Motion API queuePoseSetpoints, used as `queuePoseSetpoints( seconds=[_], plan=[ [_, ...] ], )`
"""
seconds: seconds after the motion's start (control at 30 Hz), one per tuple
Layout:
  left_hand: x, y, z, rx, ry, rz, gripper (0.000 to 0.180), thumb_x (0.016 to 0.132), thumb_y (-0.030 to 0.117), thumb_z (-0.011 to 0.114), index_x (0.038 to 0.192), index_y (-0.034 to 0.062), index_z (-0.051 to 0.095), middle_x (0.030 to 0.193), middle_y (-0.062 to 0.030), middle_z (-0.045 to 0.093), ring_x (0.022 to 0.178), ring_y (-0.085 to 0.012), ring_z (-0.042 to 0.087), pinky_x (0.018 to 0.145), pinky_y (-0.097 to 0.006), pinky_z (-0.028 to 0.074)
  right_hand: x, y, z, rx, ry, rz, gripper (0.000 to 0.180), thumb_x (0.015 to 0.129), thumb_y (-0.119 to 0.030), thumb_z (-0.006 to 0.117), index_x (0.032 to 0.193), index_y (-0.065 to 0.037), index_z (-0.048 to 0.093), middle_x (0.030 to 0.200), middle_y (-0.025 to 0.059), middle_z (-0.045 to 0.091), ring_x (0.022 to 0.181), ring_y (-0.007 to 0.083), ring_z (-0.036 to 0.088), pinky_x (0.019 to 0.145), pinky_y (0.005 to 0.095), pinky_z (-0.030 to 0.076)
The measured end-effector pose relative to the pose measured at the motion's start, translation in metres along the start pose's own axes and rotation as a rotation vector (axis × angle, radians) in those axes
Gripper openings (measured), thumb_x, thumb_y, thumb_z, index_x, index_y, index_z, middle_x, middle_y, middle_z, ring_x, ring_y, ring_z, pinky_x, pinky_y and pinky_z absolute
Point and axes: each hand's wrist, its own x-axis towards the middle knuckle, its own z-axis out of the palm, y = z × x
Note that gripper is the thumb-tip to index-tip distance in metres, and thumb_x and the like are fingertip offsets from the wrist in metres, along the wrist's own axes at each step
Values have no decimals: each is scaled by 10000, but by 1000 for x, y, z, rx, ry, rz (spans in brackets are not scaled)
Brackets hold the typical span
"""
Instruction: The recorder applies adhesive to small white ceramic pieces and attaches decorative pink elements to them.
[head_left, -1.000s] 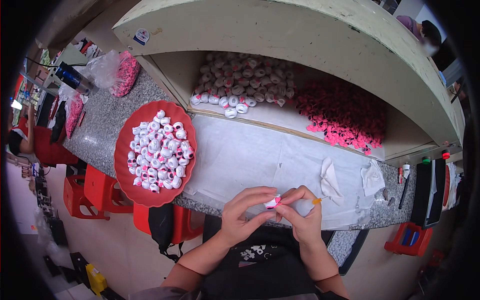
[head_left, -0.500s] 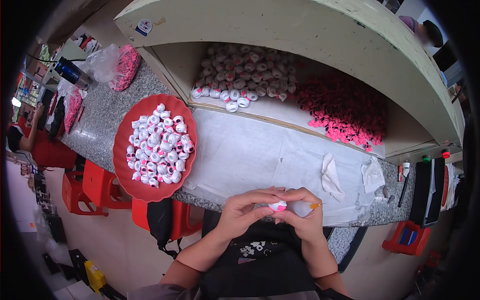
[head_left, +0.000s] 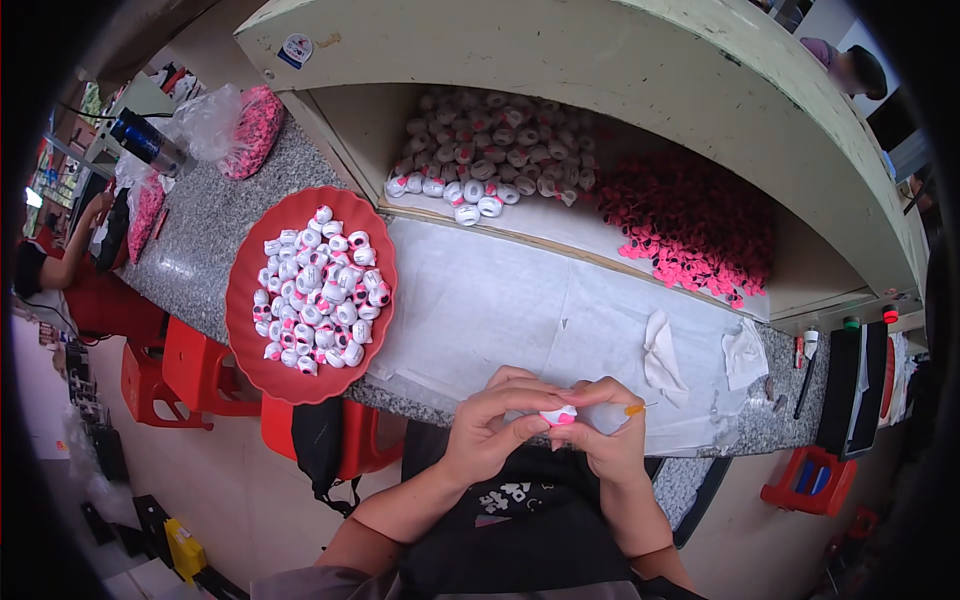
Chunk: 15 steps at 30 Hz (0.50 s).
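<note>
Above the table's front edge, a small rounded white-and-pink piece (head_left: 558, 416) is pinched between the fingers of both my hands. My left hand (head_left: 488, 428) is closed on its left side, with the thumb below. My right hand (head_left: 612, 445) grips it from the right. Tucked in that same hand is a translucent needle-tipped dispenser (head_left: 606, 416) with an orange-yellow tip pointing right; the fingers cover part of it. To the left, a red scalloped tray (head_left: 243, 345) bears many similar white pieces with pink parts.
A shelf unit (head_left: 560, 50) overhangs the back, sheltering a heap of white pieces (head_left: 500, 140) and a pile of pink parts (head_left: 680, 230). Crumpled white cloths (head_left: 663, 360) lie at right. Red stools (head_left: 205, 370) stand below left. A person (head_left: 70, 270) sits far left.
Both hands keep their hold on the piece and dispenser, with only slight finger movement. The whole view has shifted a little.
</note>
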Motion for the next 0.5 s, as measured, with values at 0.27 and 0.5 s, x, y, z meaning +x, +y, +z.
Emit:
queuePoseSetpoints(
  seconds=[0.27, 0.5],
  plan=[
    [1, -2, 0, -95, -16, -20, 199, 742, 30, 548, 939, 11, 566, 961, -98, 559, 903, -175, 462, 800, -286, 355, 0, -1, 3, 0, 43, 40, 241, 647, 71, 623, 860, 31, 518, 757, 121, 551, 613, 145, 554, 494, 224, 461],
    [1, 0, 1, -164, -12, -38, 211, 749, 5, 528, 959, -2, 549, 985, -106, 543, 929, -184, 466, 812, -297, 358, -1, -3, 0, -40, 18, 56, 247, 657, 68, 598, 881, 38, 499, 783, 145, 545, 584, 166, 556, 470, 242, 474]
  ],
)
